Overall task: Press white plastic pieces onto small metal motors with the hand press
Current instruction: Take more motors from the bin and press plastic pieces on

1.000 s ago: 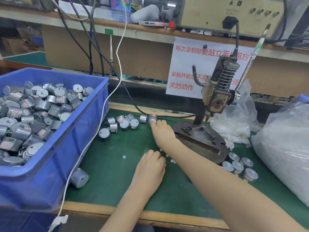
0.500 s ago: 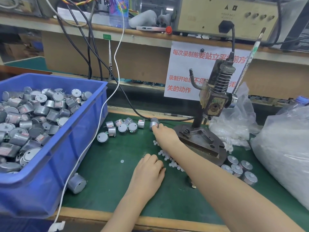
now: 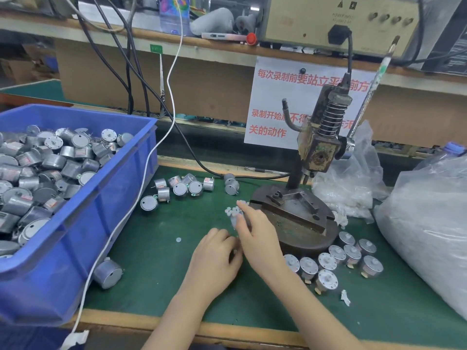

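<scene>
Both forearms enter from 6 o'clock and converge at centre of green mat [image 3: 156, 248].

- Left hand [image 3: 214, 263]: knuckles up, fingers curled under onto mat; cannot tell if anything is held.
- Right hand [image 3: 257, 236]: touching left hand at its 1 o'clock, fingers curled round blurred grey motor [image 3: 235, 221].
- Motor cluster [image 3: 334, 253]: at right hand's 3–4 o'clock.
- White plastic pieces [image 3: 231, 211]: small heap just beyond fingertips, at 11 o'clock.
- Hand press [image 3: 303, 231]: at 1 o'clock, base beside right hand.
- Loose motors [image 3: 180, 188]: at 10 o'clock.
- Blue bin [image 3: 63, 248]: at 9 o'clock, full of motors.
</scene>
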Tool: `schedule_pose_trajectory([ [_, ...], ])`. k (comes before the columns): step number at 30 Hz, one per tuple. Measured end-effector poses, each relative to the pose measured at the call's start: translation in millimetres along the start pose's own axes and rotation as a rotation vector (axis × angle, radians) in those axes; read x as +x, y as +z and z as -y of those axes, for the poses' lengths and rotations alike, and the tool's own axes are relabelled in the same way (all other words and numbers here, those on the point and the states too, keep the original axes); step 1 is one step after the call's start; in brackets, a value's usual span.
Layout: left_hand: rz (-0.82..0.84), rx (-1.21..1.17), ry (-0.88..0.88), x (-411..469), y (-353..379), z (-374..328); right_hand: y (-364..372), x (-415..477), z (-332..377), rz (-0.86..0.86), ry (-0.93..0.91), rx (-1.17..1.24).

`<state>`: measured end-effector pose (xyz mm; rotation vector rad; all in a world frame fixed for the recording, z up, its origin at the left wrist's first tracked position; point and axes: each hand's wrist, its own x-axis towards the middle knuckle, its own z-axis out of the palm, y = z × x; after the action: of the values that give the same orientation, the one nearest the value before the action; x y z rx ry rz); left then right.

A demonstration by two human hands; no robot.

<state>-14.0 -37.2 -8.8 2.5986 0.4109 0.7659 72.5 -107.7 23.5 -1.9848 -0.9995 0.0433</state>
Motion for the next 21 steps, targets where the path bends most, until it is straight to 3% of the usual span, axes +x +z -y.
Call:
schedule_pose_trajectory([
  [6,-0.167,-0.204,-0.255,3.1,-4.4,7.3,7.2,-30.0,-22.3,0.047,0.049,-0.017],
  [12,-0.288,-0.638,-0.579,6.2,-12.9,12.2,10.1,-27.9,-29.5,0.101,0.04,-0.087],
  [21,-0.276,-0.67,-0.609,6.0,-15.0,11.0,13.1,-27.7,-28.1,0.126,0.041,-0.182],
])
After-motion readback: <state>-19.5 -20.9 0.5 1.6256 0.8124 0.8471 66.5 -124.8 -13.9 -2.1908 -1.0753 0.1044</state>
